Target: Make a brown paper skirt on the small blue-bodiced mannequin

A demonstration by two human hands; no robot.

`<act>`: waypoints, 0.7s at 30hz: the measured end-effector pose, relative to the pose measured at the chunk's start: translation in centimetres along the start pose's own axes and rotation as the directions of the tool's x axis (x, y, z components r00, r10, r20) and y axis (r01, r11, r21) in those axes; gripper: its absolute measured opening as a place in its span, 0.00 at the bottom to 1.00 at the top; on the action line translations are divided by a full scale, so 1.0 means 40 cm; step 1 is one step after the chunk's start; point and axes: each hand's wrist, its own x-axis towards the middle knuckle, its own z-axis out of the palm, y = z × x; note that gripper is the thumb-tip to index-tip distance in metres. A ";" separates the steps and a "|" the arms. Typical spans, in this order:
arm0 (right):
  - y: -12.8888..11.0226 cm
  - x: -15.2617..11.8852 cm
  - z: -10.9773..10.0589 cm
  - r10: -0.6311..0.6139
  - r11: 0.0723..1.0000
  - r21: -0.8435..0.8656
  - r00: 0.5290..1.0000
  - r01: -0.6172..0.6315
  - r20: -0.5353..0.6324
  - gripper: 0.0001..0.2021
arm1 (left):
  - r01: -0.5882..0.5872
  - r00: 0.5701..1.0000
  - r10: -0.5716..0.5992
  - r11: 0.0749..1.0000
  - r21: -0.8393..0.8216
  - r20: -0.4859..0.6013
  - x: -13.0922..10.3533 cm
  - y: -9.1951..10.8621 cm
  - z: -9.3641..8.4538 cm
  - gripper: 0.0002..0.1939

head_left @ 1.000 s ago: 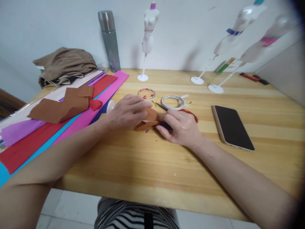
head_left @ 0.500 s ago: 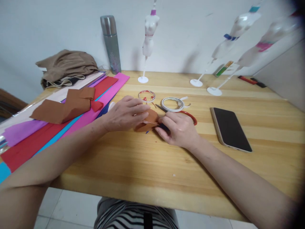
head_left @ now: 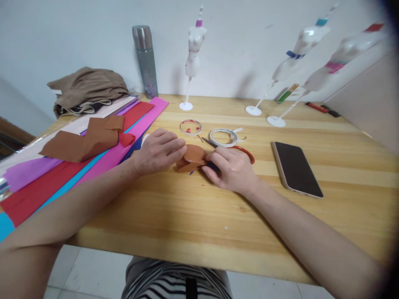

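A small folded piece of brown paper (head_left: pixel 193 154) lies on the table between my hands. My left hand (head_left: pixel 160 151) has its fingers closed together at the paper's left end. At the right end, my right hand (head_left: pixel 229 168) pinches the paper's edge between thumb and fingers. Scissors with a red handle (head_left: pixel 247 153) lie partly hidden behind my right hand, their dark blade pointing left. Just beyond are a roll of white tape (head_left: pixel 223 138) with loose ends and a clear ring with red marks (head_left: pixel 190 127).
Coloured paper sheets (head_left: pixel 102 164) lie on the left with a larger brown piece (head_left: pixel 85 139) on top. Behind them is a brown cloth (head_left: pixel 90 87) beside a steel flask (head_left: pixel 146 62). Several white mannequins (head_left: pixel 193 62) stand at the back. A phone (head_left: pixel 297 168) rests on the right.
My left hand has drawn slightly left, uncovering more of the brown paper's top. My right hand keeps its pinch. The whole view has shifted a little.
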 end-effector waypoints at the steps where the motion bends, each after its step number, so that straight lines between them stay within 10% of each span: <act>1: 0.000 -0.001 0.000 0.005 1.000 0.004 1.000 -0.005 0.003 0.14 | 0.010 1.000 -0.010 1.000 0.004 -0.005 -0.003 0.002 0.004 0.05; 21: 0.003 -0.003 0.001 -0.005 1.000 0.012 1.000 0.005 -0.019 0.13 | 0.071 0.996 -0.072 0.997 -0.021 -0.056 -0.008 0.013 0.016 0.03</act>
